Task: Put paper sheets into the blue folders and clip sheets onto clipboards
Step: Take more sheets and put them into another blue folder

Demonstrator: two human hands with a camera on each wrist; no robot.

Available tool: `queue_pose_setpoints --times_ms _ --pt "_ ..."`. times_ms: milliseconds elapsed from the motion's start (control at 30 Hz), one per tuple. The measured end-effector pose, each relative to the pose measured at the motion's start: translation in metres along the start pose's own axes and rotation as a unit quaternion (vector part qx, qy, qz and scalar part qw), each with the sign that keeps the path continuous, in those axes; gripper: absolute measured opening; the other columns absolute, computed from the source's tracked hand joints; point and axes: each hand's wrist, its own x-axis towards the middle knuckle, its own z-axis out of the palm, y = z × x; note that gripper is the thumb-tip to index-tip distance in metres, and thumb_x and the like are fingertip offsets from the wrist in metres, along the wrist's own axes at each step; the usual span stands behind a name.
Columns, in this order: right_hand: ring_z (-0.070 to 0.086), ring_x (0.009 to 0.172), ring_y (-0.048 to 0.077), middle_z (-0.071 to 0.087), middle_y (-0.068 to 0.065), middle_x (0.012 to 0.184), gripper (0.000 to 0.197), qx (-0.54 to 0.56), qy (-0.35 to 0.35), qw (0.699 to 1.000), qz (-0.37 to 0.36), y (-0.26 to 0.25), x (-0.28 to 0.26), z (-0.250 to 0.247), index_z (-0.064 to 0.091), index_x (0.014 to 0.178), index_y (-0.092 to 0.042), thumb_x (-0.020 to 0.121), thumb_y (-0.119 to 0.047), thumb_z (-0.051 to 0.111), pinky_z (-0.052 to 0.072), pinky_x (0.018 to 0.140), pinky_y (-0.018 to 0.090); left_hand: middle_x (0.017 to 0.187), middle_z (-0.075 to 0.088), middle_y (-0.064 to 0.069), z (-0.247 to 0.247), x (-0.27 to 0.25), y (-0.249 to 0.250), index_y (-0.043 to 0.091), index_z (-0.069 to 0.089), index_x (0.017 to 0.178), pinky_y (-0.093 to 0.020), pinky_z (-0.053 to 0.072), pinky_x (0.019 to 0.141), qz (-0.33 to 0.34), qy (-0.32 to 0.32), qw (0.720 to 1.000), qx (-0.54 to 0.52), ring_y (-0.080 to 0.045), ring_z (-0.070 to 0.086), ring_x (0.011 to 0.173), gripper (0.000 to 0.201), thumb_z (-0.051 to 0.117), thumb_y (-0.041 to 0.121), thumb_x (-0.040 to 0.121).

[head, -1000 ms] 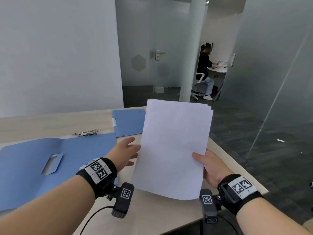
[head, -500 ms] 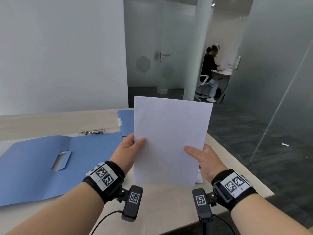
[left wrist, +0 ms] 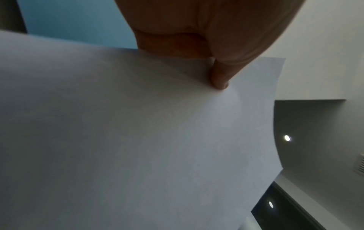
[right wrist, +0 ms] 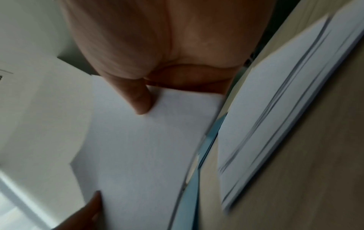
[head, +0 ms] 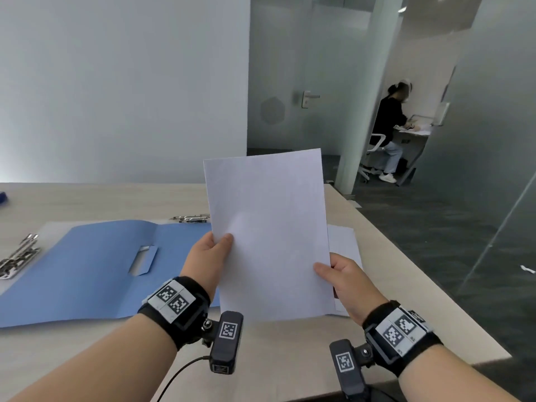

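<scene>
Head view looks down from above; both wrist views look up close, sharing the paper sheets (head: 269, 227).

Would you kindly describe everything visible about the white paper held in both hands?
The white paper is blank and looks like thin office stock, several sheets squared together. It is held nearly upright above the table, apart from it. The left hand pinches its left edge, thumb on the front; the right hand pinches the lower right edge likewise.
</scene>
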Motion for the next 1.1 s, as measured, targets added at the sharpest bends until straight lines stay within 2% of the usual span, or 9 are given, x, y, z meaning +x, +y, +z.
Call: queue_pose_setpoints --times_ms 133,233,333,567,667,733,833,967,1100 --pt "0.074 0.099 0.031 0.080 0.007 0.102 0.020 -0.042 -0.018 0.999 0.020 0.005 0.020 0.048 0.075 0.102 -0.014 0.099 -0.019 0.056 0.058 0.092 0.050 0.108 0.075 -0.007 -0.056 -0.001 0.004 0.014 0.064 0.118 -0.039 0.058 0.078 -0.097 0.010 0.995 0.004 -0.027 0.071 0.095 0.023 0.054 0.023 0.099" --pt "0.075 0.095 0.029 0.080 0.005 0.098 0.021 -0.056 -0.018 0.998 0.037 0.009 0.036 0.080 0.075 0.098 -0.015 0.097 -0.016 0.054 0.058 0.091 0.050 0.103 0.074 -0.010 -0.103 -0.010 0.006 0.011 0.065 0.116 -0.039 0.057 0.078 -0.151 0.023 0.988 0.023 -0.028 0.070 0.086 0.025 0.058 0.025 0.096" --pt "0.074 0.095 0.032 0.079 0.008 0.099 0.022 -0.068 -0.010 0.996 0.056 0.014 0.053 0.110 0.074 0.098 -0.013 0.095 -0.010 0.052 0.058 0.091 0.051 0.108 0.072 -0.012 -0.152 -0.023 0.008 0.012 0.062 0.114 -0.041 0.054 0.080 -0.150 0.099 0.983 0.038 -0.027 0.069 0.092 0.023 0.058 0.026 0.096" --pt "0.072 0.098 0.039 0.076 0.017 0.102 0.022 -0.106 -0.005 0.991 0.082 0.022 0.086 0.157 0.071 0.095 -0.007 0.092 -0.003 0.049 0.056 0.090 0.049 0.086 0.067 -0.010 -0.225 -0.053 0.006 0.012 0.063 0.102 -0.030 0.046 0.059 -0.195 0.197 0.961 -0.016 -0.023 0.064 0.074 0.014 0.057 0.022 0.093" --pt "0.072 0.096 0.040 0.077 0.019 0.100 0.023 -0.122 -0.004 0.989 0.085 0.022 0.096 0.174 0.072 0.097 -0.005 0.090 -0.006 0.050 0.057 0.084 0.045 0.086 0.066 -0.009 -0.240 -0.061 0.003 0.012 0.062 0.099 -0.028 0.049 0.054 -0.206 0.212 0.955 -0.033 -0.020 0.064 0.071 0.012 0.057 0.021 0.093" --pt "0.072 0.095 0.039 0.077 0.017 0.098 0.021 -0.127 0.002 0.988 0.085 0.026 0.103 0.179 0.071 0.092 -0.007 0.087 -0.011 0.051 0.056 0.090 0.050 0.086 0.063 -0.009 -0.244 -0.064 0.000 0.012 0.060 0.100 -0.028 0.052 0.052 -0.204 0.225 0.951 -0.061 -0.021 0.065 0.072 0.011 0.057 0.020 0.094" --pt "0.073 0.094 0.039 0.078 0.015 0.094 0.025 -0.131 -0.006 0.988 0.079 0.034 0.115 0.192 0.070 0.088 -0.007 0.076 -0.020 0.052 0.055 0.092 0.057 0.086 0.058 -0.010 -0.252 -0.070 -0.005 0.009 0.056 0.097 -0.034 0.053 0.059 -0.188 0.251 0.942 -0.122 -0.024 0.068 0.081 0.008 0.054 0.017 0.096" --pt "0.072 0.094 0.038 0.077 0.014 0.095 0.020 -0.121 -0.012 0.988 0.093 0.036 0.111 0.206 0.070 0.090 -0.008 0.083 -0.015 0.052 0.055 0.093 0.055 0.105 0.063 -0.015 -0.251 -0.075 -0.011 0.006 0.055 0.097 -0.039 0.053 0.069 -0.158 0.272 0.931 -0.187 -0.027 0.067 0.096 0.010 0.051 0.015 0.097" --pt "0.070 0.098 0.041 0.076 0.017 0.099 0.021 -0.122 -0.006 0.988 0.095 0.042 0.111 0.208 0.069 0.089 -0.010 0.080 -0.017 0.051 0.053 0.093 0.052 0.113 0.062 -0.014 -0.249 -0.074 -0.013 0.005 0.054 0.111 -0.041 0.054 0.075 -0.151 0.288 0.920 -0.218 -0.029 0.064 0.107 0.018 0.050 0.015 0.097"
